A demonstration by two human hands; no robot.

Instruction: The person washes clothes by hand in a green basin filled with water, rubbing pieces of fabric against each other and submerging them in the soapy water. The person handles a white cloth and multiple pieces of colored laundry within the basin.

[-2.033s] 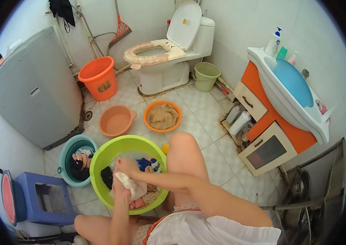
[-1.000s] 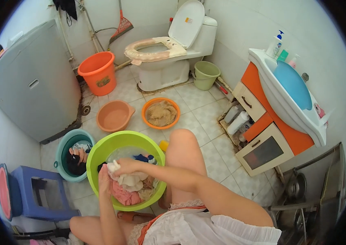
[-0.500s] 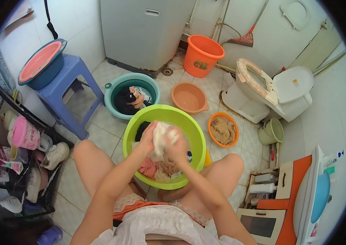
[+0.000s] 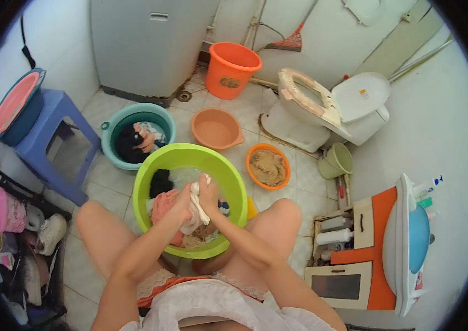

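Nearest to us, our white top [image 4: 206, 303] fills the lower edge, with our bent knees spread on either side of a lime-green basin [image 4: 190, 155]. Over the near half of that basin, our left hand [image 4: 183, 205] and our right hand [image 4: 207, 196] come close together, and the grip of each is clamped on a wet white cloth [image 4: 197, 206], twisted between them. Below, in the basin, we see pink cloth [image 4: 162, 204] at the left, beige cloth [image 4: 194, 238] nearest us, and black cloth [image 4: 160, 183] by the far left wall; cloudy water shows behind our hands. Past the basin, to the left, a teal tub [image 4: 111, 132] holds dark and light clothes [image 4: 134, 144]; beside it stands a peach basin [image 4: 215, 129], then a small orange basin [image 4: 249, 174] with brown cloth [image 4: 267, 167]. Farther off we see an orange bucket [image 4: 231, 69], a grey appliance [image 4: 140, 55] and a toilet [image 4: 294, 129].
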